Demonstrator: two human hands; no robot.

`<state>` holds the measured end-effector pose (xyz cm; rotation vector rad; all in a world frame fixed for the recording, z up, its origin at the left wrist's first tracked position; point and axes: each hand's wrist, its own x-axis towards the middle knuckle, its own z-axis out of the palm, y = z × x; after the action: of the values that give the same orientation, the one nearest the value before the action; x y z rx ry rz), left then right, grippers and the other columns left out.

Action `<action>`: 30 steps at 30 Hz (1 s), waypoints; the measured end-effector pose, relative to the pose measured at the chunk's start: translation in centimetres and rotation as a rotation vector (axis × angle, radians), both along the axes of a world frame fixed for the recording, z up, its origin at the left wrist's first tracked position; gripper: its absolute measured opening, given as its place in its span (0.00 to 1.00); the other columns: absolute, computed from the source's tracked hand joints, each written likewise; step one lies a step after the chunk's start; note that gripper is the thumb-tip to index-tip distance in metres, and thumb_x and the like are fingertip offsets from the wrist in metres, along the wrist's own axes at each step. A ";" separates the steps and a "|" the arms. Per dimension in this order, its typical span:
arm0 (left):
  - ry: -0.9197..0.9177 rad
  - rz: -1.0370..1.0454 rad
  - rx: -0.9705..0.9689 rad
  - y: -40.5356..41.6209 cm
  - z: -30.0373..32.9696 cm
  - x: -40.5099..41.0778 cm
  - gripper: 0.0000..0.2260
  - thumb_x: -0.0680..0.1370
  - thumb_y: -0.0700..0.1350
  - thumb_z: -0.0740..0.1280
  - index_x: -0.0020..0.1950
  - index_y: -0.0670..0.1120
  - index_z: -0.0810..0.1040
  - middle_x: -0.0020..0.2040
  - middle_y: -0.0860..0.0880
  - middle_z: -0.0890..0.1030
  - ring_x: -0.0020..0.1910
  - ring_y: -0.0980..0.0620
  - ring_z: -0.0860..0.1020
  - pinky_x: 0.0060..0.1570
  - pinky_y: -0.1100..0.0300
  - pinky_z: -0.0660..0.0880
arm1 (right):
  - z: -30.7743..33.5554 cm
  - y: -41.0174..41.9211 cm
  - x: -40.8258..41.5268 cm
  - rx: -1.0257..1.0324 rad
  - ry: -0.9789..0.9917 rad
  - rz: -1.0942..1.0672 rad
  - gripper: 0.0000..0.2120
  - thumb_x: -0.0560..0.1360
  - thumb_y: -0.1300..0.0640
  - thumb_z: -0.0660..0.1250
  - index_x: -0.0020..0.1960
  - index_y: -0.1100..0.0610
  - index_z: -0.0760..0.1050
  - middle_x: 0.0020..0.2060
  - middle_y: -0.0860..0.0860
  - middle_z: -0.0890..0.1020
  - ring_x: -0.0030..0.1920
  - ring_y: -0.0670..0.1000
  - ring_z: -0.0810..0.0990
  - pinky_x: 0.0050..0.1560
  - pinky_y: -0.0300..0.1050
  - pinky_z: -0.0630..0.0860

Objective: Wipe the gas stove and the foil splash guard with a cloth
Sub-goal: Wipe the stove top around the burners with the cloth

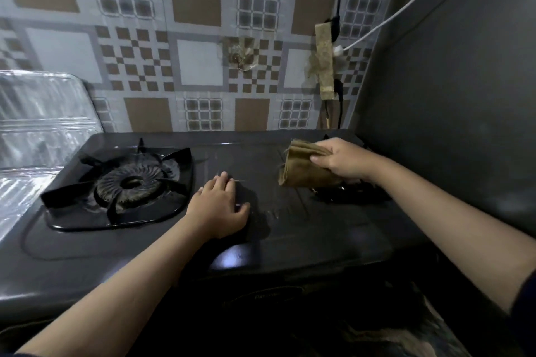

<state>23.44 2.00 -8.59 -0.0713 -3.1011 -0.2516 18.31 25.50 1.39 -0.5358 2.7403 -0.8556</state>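
The black gas stove (261, 226) is taking up most of the view. The left hand (222, 206) is resting flat on the stove's middle panel, just right of the left burner (127, 185), its grip spread and holding nothing. The right hand (342, 159) is hovering over the stove's right burner area, its grip pinching a folded brown cloth (301, 168) that is hanging down towards the stove top. The foil splash guard (37, 124) is standing at the stove's left edge, behind the left burner, against the patterned wall (197, 61).
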 end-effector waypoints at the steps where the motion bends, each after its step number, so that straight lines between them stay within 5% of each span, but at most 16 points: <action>1: -0.012 0.017 -0.028 0.1 0.7 -0.5 0.29 0.77 0.60 0.58 0.71 0.42 0.64 0.74 0.42 0.62 0.73 0.43 0.61 0.69 0.50 0.61 | 0.2 -0.7 -1.3 -0.007 0.050 -0.004 0.10 0.80 0.57 0.59 0.53 0.58 0.78 0.46 0.55 0.80 0.49 0.54 0.78 0.47 0.45 0.70; 4: 0.030 0.107 -0.070 1.2 2.1 -2.3 0.26 0.76 0.60 0.59 0.65 0.42 0.68 0.68 0.40 0.69 0.69 0.40 0.66 0.66 0.50 0.63 | 0.2 -3.0 -5.3 -0.079 0.174 -0.019 0.08 0.79 0.59 0.58 0.50 0.60 0.76 0.45 0.54 0.77 0.48 0.53 0.74 0.44 0.42 0.66; 9: -0.056 0.143 0.022 2.2 0.4 -5.2 0.34 0.80 0.62 0.49 0.79 0.44 0.45 0.79 0.44 0.41 0.78 0.48 0.40 0.75 0.46 0.42 | -1.5 -6.8 -11.4 -0.094 0.308 -0.075 0.16 0.76 0.62 0.59 0.63 0.59 0.73 0.56 0.57 0.78 0.58 0.58 0.76 0.51 0.42 0.69; 13: -0.045 0.177 -0.004 2.1 -0.7 -6.0 0.34 0.79 0.64 0.48 0.79 0.46 0.45 0.79 0.47 0.41 0.78 0.51 0.40 0.75 0.48 0.42 | -3.0 -8.5 -14.6 0.125 0.387 0.011 0.28 0.72 0.63 0.60 0.71 0.49 0.68 0.65 0.54 0.76 0.65 0.58 0.73 0.67 0.52 0.70; 18: -0.029 0.201 -0.010 2.2 -0.7 -6.1 0.34 0.79 0.64 0.49 0.79 0.47 0.45 0.79 0.48 0.42 0.78 0.51 0.42 0.76 0.49 0.43 | -4.5 -9.6 -16.6 0.529 0.198 0.142 0.32 0.71 0.63 0.60 0.74 0.50 0.63 0.71 0.55 0.69 0.68 0.58 0.71 0.66 0.50 0.72; 24: -0.009 0.192 0.015 2.2 -1.0 -6.3 0.34 0.79 0.64 0.49 0.79 0.46 0.47 0.79 0.46 0.43 0.78 0.50 0.43 0.76 0.48 0.44 | -4.6 -9.6 -15.3 0.639 0.217 0.175 0.35 0.74 0.66 0.59 0.78 0.54 0.51 0.77 0.57 0.53 0.74 0.59 0.62 0.69 0.48 0.65; 30: -0.019 0.158 0.024 2.0 -1.2 -6.6 0.36 0.79 0.65 0.49 0.79 0.44 0.47 0.79 0.44 0.43 0.78 0.47 0.43 0.74 0.45 0.44 | -5.7 -10.4 -12.8 0.620 0.260 0.061 0.25 0.72 0.65 0.63 0.68 0.61 0.66 0.67 0.60 0.71 0.64 0.62 0.73 0.63 0.56 0.73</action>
<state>16.83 3.96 -9.74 0.1761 -3.0995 -0.2851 5.53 15.07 -4.33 -0.6204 2.9767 0.1084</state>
